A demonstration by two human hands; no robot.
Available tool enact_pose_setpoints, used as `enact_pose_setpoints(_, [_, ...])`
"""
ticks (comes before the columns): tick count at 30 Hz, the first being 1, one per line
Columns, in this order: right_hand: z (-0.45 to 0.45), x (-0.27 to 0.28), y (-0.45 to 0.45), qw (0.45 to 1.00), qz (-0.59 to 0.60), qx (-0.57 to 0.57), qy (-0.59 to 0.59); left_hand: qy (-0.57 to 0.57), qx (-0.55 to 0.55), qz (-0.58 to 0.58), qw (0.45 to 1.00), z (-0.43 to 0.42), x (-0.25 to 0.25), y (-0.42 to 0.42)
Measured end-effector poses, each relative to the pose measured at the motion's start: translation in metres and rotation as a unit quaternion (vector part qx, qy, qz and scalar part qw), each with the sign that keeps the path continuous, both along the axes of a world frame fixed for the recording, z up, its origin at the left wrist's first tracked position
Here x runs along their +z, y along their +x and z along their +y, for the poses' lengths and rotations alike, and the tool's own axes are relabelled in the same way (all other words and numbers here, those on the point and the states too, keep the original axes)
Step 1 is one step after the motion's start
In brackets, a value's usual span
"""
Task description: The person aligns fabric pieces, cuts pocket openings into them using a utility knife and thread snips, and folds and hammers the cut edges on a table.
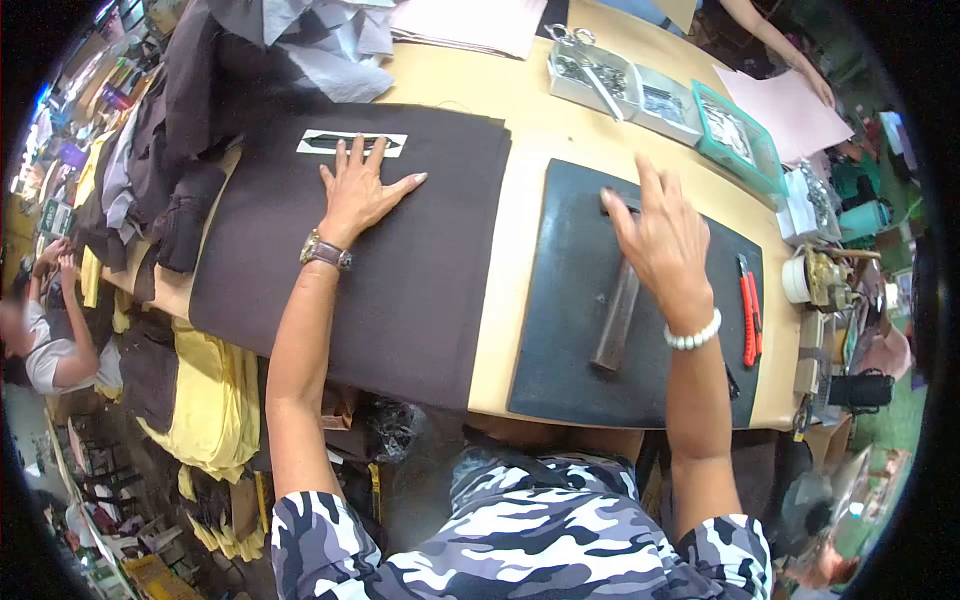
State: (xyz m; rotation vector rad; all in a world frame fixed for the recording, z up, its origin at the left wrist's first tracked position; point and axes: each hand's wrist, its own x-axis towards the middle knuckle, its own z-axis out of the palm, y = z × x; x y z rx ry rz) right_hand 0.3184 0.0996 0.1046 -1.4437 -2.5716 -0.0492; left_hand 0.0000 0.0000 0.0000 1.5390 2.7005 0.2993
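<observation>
My left hand (pixel 357 198) lies flat with fingers spread on a dark folded cloth (pixel 420 290). Its fingertips touch the lower edge of a white rectangular piece (pixel 318 141) that has a long black shape on it. Over a black mat (pixel 560 270) on the right is my right hand (pixel 662 235), thumb and fingers apart. Beneath it, what looks like a hammer (pixel 615 325) rests on the mat, its dark handle towards me and its head mostly covered by the hand. I see no grip on it.
Red-handled cutters or knives (pixel 750 320) lie at the mat's right edge. Behind stand clear bins (pixel 592 80) of small metal parts and a green basket (pixel 735 140). Dark cloth (pixel 230 60) is heaped at back left. Another person's arm (pixel 770 40) reaches in at top right; a person (pixel 65 340) is at left.
</observation>
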Motion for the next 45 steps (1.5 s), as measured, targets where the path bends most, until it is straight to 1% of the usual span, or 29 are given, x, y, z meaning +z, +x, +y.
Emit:
enact_pose_setpoints(1, [-0.008,-0.003,0.011,0.999,-0.005,-0.04,-0.031,0.005,0.003,-0.006,1.0,0.001,-0.003,-0.002])
enact_pose_setpoints(3, [-0.024,-0.023,0.031,0.997,-0.016,-0.04,-0.056,0.022,0.011,0.011,1.0,0.0,0.005,0.0])
enact_pose_setpoints(4, [-0.027,-0.022,0.033,0.989,-0.029,-0.046,-0.136,0.044,0.014,0.011,0.999,0.004,0.001,0.006])
enact_pose_setpoints(5, [-0.026,-0.041,0.039,0.995,0.036,-0.025,-0.09,0.061,0.016,0.013,0.998,0.005,-0.002,0.012])
enact_pose_setpoints(7, [-0.017,-0.048,0.042,0.993,0.071,-0.02,-0.091,0.068,0.022,0.018,0.997,0.006,-0.006,0.021])
enact_pose_setpoints(10, [-0.02,-0.04,0.031,0.968,0.185,0.02,-0.167,0.051,0.026,0.031,0.998,0.006,-0.014,0.023])
enact_pose_setpoints(11, [-0.027,-0.037,0.019,0.957,0.229,0.046,-0.169,0.056,0.028,0.025,0.998,0.006,-0.016,0.022])
enact_pose_setpoints(12, [-0.036,-0.029,0.004,0.961,0.218,0.06,-0.161,0.06,0.029,0.02,0.998,0.006,-0.017,0.022])
enact_pose_setpoints(13, [-0.042,-0.019,-0.012,0.956,0.21,0.071,-0.194,0.064,0.031,0.015,0.997,0.007,-0.017,0.021])
enact_pose_setpoints(15, [-0.052,-0.012,-0.045,0.951,0.228,0.132,-0.164,0.054,0.028,0.024,0.998,0.005,-0.022,0.016])
enact_pose_setpoints(18, [-0.045,-0.023,-0.098,0.942,0.24,0.161,-0.17,0.053,0.015,0.041,0.998,0.007,-0.034,0.003])
enact_pose_setpoints(21, [-0.03,-0.06,-0.137,0.963,0.213,0.125,-0.104,0.038,0.016,0.051,0.998,0.008,-0.038,-0.002])
enact_pose_setpoints(23, [-0.031,-0.08,-0.139,0.971,0.135,0.126,-0.153,0.016,0.023,0.059,0.998,0.009,-0.033,-0.001])
enact_pose_setpoints(24, [-0.033,-0.091,-0.141,0.977,0.12,0.129,-0.122,0.004,0.024,0.075,0.997,0.01,-0.034,-0.005])
enact_pose_setpoints(26, [-0.042,-0.082,-0.123,0.961,0.123,0.176,-0.174,-0.006,0.015,0.12,0.993,0.01,-0.038,-0.008])
enact_pose_setpoints(28, [-0.064,-0.068,-0.086,0.952,0.132,0.187,-0.202,-0.002,0.0,0.159,0.987,0.011,-0.046,-0.016])
enact_pose_setpoints(29, [-0.074,-0.067,-0.065,0.945,0.169,0.207,-0.188,-0.001,-0.005,0.17,0.985,0.013,-0.055,-0.027])
enact_pose_setpoints(30, [-0.083,-0.064,-0.038,0.929,0.256,0.23,-0.139,0.001,-0.014,0.185,0.983,0.014,-0.066,-0.046])
enact_pose_setpoints(31, [-0.092,-0.053,-0.005,0.923,0.299,0.238,-0.045,0.005,-0.022,0.2,0.979,0.015,-0.075,-0.055])
enact_pose_setpoints(32, [-0.095,-0.05,0.028,0.903,0.35,0.236,0.074,0.003,-0.013,0.176,0.984,0.015,-0.07,-0.048])
enact_pose_setpoints(34, [-0.099,-0.036,0.108,0.881,0.397,0.176,0.188,0.002,0.001,0.147,0.989,0.013,-0.056,-0.038])
enact_pose_setpoints(35, [-0.103,-0.036,0.15,0.877,0.407,0.112,0.232,0.007,0.005,0.143,0.99,0.013,-0.054,-0.036])
enact_pose_setpoints(36, [-0.105,-0.042,0.192,0.876,0.411,0.054,0.248,0.025,-0.002,0.158,0.987,0.013,-0.054,-0.037])
enact_pose_setpoints(37, [-0.114,-0.052,0.226,0.863,0.451,-0.058,0.221,0.043,-0.01,0.172,0.984,0.013,-0.055,-0.039])
enact_pose_setpoints(39, [-0.129,-0.079,0.3,0.873,0.331,-0.272,0.234,0.078,-0.016,0.298,0.951,0.014,-0.054,-0.039])
enact_pose_setpoints(41, [-0.144,-0.127,0.372,0.849,0.249,-0.398,0.243,0.159,-0.065,0.373,0.912,0.014,-0.05,-0.036])
enact_pose_setpoints(42, [-0.154,-0.149,0.405,0.836,0.212,-0.46,0.213,0.164,-0.051,0.328,0.929,0.017,-0.041,-0.018])
enact_pose_setpoints(43, [-0.165,-0.179,0.445,0.79,0.095,-0.582,0.171,0.192,-0.034,0.208,0.959,0.025,-0.01,0.037])
enact_pose_setpoints(45, [-0.166,-0.189,0.471,0.756,0.061,-0.645,0.089,0.256,-0.113,0.109,0.954,0.035,0.013,0.081])
